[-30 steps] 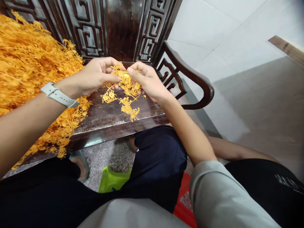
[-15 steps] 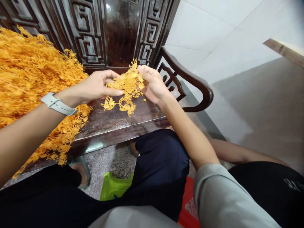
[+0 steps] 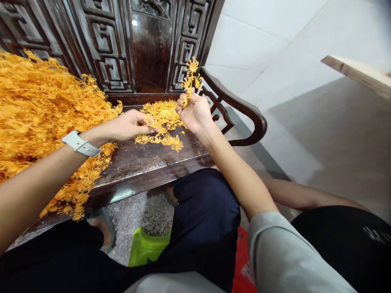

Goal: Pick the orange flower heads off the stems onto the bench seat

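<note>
My right hand [image 3: 197,113] is raised over the bench, its fingers closed on an upright sprig of yellow-orange plastic flowers [image 3: 193,77] with spiky, star-like heads. Lower and to the left, my left hand [image 3: 130,124] pinches another piece, a yellow plastic flower strand [image 3: 151,121], between thumb and fingers. Under and behind both hands lies a small pile of the same flowers [image 3: 163,109] on the dark wooden bench [image 3: 143,158]. A large heap of orange plastic flowers [image 3: 55,110] fills the bench's left side, behind my left forearm.
A carved wooden backrest [image 3: 151,57] closes off the far side, and a curved armrest [image 3: 244,103] stands at the right. Below the bench is a green plastic stool [image 3: 149,244]. Another person's forearm [image 3: 305,195] and a wooden board [image 3: 357,75] are at the right.
My hands have moved apart. The right one has lifted a flower sprig upward, while the left has dropped slightly lower; the bunch between them now lies on the bench.
</note>
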Demonstrator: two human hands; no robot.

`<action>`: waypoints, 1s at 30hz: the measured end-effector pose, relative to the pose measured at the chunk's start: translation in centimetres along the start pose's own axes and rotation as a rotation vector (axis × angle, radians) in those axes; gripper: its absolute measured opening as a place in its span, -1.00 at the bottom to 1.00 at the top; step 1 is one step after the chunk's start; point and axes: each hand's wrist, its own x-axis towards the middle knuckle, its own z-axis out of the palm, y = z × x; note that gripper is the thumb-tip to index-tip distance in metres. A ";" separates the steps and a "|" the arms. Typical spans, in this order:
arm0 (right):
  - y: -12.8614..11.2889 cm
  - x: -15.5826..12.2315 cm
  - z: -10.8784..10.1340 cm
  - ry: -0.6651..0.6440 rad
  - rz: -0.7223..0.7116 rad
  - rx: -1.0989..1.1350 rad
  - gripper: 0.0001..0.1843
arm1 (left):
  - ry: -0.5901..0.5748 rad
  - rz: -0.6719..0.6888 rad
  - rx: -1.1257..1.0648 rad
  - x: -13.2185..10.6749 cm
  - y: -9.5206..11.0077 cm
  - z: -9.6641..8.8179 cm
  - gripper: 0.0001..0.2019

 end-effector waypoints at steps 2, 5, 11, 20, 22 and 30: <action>1.1 0.5 -0.1 0.018 0.016 0.081 -0.53 | -0.027 0.019 0.015 -0.1 0.3 0.0 -0.82; 2.6 0.7 -0.1 -0.006 0.075 0.117 -0.51 | -0.003 0.031 -0.087 -0.5 0.8 0.2 -0.76; 2.2 -1.1 1.2 -0.191 0.256 0.093 -0.32 | 0.142 -0.047 -0.421 -0.7 0.6 0.6 -0.59; 1.2 -3.3 3.4 -0.398 0.212 0.059 -0.40 | 0.206 -0.149 -0.506 -0.7 0.9 0.8 -0.76; 1.2 -3.3 3.6 -0.383 0.234 0.067 -0.39 | 0.232 -0.153 -0.507 -0.6 0.8 0.8 -0.78; 1.2 -3.7 3.7 -0.451 0.221 0.030 -0.45 | 0.259 -0.021 -0.439 -0.4 0.2 -0.4 -0.54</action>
